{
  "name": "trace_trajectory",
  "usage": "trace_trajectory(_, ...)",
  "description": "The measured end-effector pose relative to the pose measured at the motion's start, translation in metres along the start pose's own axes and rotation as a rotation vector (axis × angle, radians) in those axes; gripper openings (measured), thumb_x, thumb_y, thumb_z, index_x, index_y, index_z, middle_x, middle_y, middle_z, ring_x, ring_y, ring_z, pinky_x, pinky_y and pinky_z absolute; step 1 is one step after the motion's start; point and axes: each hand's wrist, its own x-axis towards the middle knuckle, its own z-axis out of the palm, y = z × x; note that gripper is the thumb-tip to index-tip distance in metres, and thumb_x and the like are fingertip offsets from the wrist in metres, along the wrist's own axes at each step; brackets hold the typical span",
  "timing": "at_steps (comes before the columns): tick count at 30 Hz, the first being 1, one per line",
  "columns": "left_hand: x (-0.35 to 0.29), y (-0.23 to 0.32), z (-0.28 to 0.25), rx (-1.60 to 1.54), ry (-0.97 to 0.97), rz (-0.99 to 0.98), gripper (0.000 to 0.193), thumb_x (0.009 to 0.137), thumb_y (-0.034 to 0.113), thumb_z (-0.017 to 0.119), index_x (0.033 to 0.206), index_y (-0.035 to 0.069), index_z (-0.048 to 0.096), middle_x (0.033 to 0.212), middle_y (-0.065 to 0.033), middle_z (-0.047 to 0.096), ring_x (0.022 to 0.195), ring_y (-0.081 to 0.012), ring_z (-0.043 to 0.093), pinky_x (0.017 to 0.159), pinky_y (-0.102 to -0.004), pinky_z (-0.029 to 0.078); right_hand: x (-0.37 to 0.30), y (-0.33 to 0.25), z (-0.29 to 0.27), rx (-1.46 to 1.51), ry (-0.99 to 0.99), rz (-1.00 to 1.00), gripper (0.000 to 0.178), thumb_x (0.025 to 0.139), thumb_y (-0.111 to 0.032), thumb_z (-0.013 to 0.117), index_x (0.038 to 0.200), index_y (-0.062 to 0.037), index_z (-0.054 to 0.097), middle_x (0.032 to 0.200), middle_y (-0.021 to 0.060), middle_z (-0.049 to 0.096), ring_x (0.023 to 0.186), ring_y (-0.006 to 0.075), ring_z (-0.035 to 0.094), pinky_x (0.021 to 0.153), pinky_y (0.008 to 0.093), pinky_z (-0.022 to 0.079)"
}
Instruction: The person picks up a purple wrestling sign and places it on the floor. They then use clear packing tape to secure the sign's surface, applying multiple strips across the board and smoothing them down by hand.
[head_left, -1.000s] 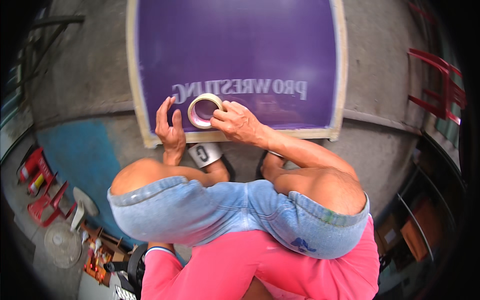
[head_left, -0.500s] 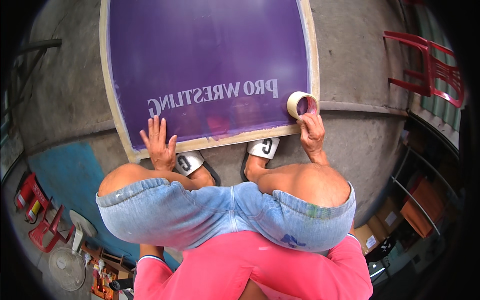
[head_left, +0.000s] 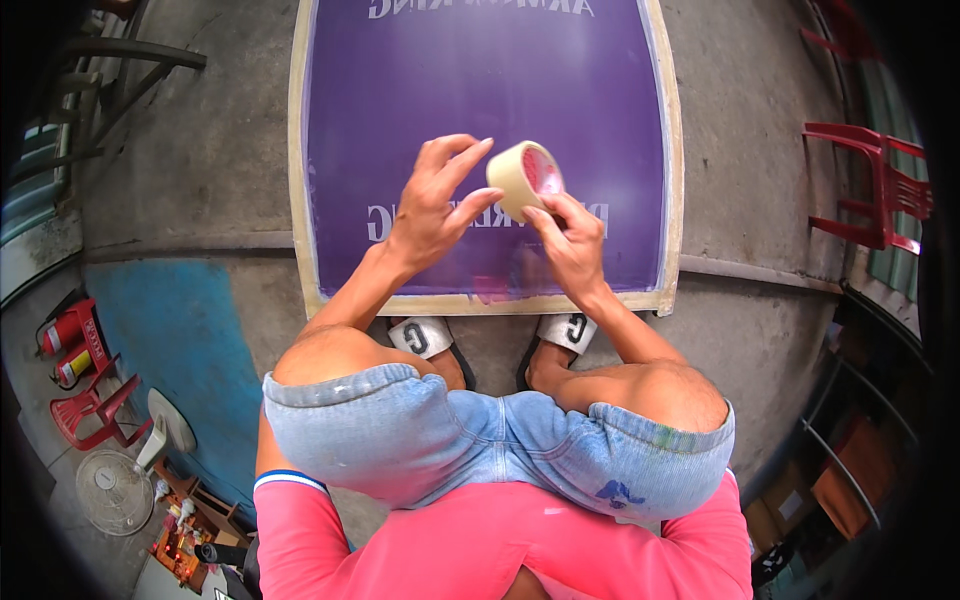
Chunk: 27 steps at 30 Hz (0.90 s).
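Grey concrete floor (head_left: 740,150) surrounds a purple rectangular screen framed in pale tan (head_left: 480,100). Moved from its near right corner, the cream tape roll (head_left: 511,181) hangs over the near half, pinched by the right hand (head_left: 576,246); the open left hand (head_left: 432,207) has risen beside it, bringing both together. Hands partly block pale lettering (head_left: 377,223); white-strapped slippers (head_left: 420,337) crowd the near edge.

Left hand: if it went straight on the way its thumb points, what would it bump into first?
Most likely the roll of tape in the right hand. The thumb of the left hand points at its side, though depth is unclear; they may be touching.
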Motion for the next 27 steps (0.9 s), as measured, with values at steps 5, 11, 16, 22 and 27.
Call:
trace_trajectory(5, 0.013, -0.003, 0.016, -0.072, 0.165, -0.053, 0.032, 0.086, 0.009, 0.074, 0.116, 0.000, 0.069, 0.117, -0.0172, 0.067, 0.109, -0.0293, 0.065, 0.093, -0.0359, 0.052, 0.025, -0.023, 0.027, 0.142, 0.049, 0.129, 0.021, 0.091, -0.018, 0.069, 0.101, 0.0009, 0.072, 0.078, 0.0105, 0.073, 0.068, 0.0117, 0.067, 0.061, 0.0293, 0.052)
trace_trajectory(11, -0.018, -0.016, 0.020, -0.304, 0.259, -0.265, 0.014, 0.083, -0.002, 0.073, 0.097, 0.000, 0.074, 0.104, -0.0122, 0.071, 0.099, -0.0221, 0.067, 0.084, -0.0319, 0.054, 0.002, -0.013, 0.042, 0.169, -0.024, 0.213, 0.020, 0.088, -0.017, 0.069, 0.099, -0.0002, 0.071, 0.080, 0.0161, 0.071, 0.069, 0.0196, 0.070, 0.063, 0.0341, 0.052)
trace_trajectory(16, -0.048, -0.016, 0.015, -0.263, 0.266, -0.350, 0.011, 0.082, -0.002, 0.074, 0.092, -0.001, 0.073, 0.096, -0.0090, 0.067, 0.094, -0.0191, 0.064, 0.083, -0.0311, 0.050, -0.012, -0.008, 0.048, 0.146, -0.177, 0.278, 0.025, 0.089, -0.021, 0.070, 0.102, -0.0008, 0.072, 0.077, 0.0127, 0.070, 0.067, 0.0123, 0.063, 0.060, 0.0317, 0.049)
trace_trajectory(22, -0.060, -0.014, 0.015, -0.112, 0.042, -0.283, 0.007, 0.095, 0.004, 0.059, 0.089, 0.001, 0.058, 0.104, -0.0079, 0.055, 0.100, -0.0179, 0.050, 0.086, -0.0307, 0.043, -0.002, -0.008, 0.035, -0.503, -0.221, -0.010, 0.023, 0.089, -0.032, 0.065, 0.086, -0.0091, 0.066, 0.082, 0.0051, 0.068, 0.090, 0.0290, 0.059, 0.087, 0.0460, 0.042)
trace_trajectory(27, -0.043, -0.012, 0.015, -0.557, 0.137, -0.303, 0.012, 0.096, 0.008, 0.064, 0.101, 0.003, 0.054, 0.110, -0.0080, 0.054, 0.107, -0.0167, 0.051, 0.093, -0.0296, 0.043, 0.021, -0.019, 0.025, -0.564, -0.081, -0.306, 0.024, 0.090, -0.029, 0.065, 0.082, -0.0070, 0.065, 0.079, 0.0097, 0.069, 0.100, 0.0312, 0.061, 0.093, 0.0559, 0.037)
